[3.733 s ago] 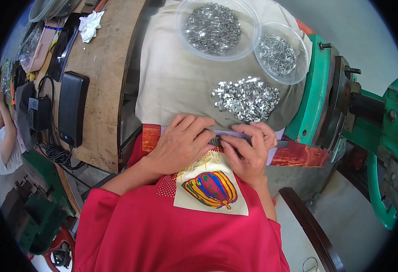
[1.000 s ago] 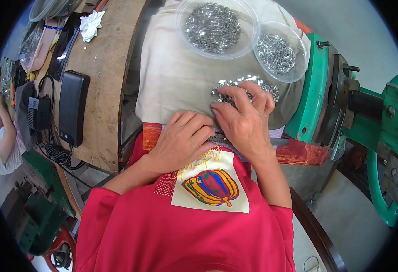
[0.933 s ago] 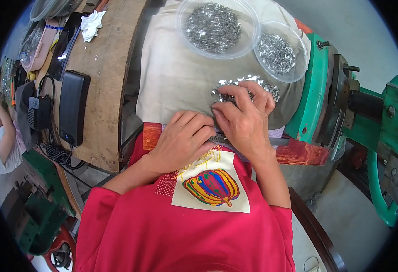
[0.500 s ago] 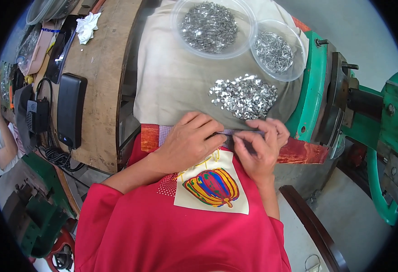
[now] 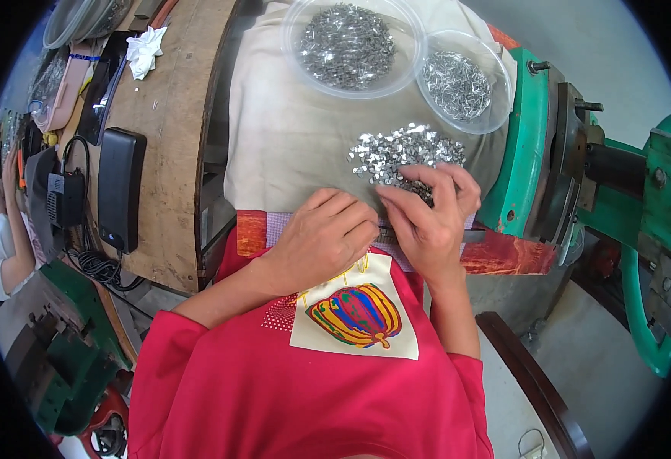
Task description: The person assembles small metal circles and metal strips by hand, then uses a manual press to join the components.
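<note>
On the cloth lies a loose pile of small shiny metal pieces (image 5: 400, 149). My right hand (image 5: 431, 218) reaches over the near edge of this pile, thumb and forefinger apart and fingers bent, with pieces showing between them. My left hand (image 5: 328, 233) rests lower, at the near edge of the cloth, its fingers curled together. What its fingertips hold is hidden from above. Behind the pile stand a large clear round tub (image 5: 293, 57) of flat metal pieces and a smaller clear tub (image 5: 500, 115) of thin metal pieces.
A beige cloth (image 5: 274, 145) covers the work surface. Green machinery (image 5: 515, 145) stands along its right side. On the wooden table (image 5: 167, 145) at left lie a black power adapter (image 5: 121, 187), cables and a crumpled tissue (image 5: 145, 52). Another person's arm (image 5: 18, 229) shows at far left.
My right hand has moved up and away from beside my left hand to the pile of metal pieces. The left hand has stayed nearly still.
</note>
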The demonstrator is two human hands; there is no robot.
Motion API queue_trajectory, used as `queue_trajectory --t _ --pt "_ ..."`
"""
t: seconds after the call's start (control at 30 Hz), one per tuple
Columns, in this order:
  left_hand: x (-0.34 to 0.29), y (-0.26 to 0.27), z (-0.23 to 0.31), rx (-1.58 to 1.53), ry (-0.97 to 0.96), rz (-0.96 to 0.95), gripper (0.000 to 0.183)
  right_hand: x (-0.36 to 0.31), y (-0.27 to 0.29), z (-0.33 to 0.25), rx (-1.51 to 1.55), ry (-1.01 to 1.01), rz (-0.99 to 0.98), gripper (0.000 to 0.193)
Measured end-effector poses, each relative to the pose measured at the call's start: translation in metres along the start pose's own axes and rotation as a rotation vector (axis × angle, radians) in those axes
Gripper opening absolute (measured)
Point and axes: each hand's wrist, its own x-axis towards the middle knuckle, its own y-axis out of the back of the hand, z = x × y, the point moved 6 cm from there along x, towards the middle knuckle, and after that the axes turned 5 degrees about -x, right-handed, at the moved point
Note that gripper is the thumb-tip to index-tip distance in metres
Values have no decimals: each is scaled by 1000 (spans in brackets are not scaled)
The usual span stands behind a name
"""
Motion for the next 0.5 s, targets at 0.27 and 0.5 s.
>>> queue_trajectory --t 0.27,0.5 --pt "-2 4 -1 56 90 -69 20 24 -9 -7 -114 122 -133 16" --pt "-8 8 -7 -48 151 -65 32 9 4 -4 -22 63 -56 15"
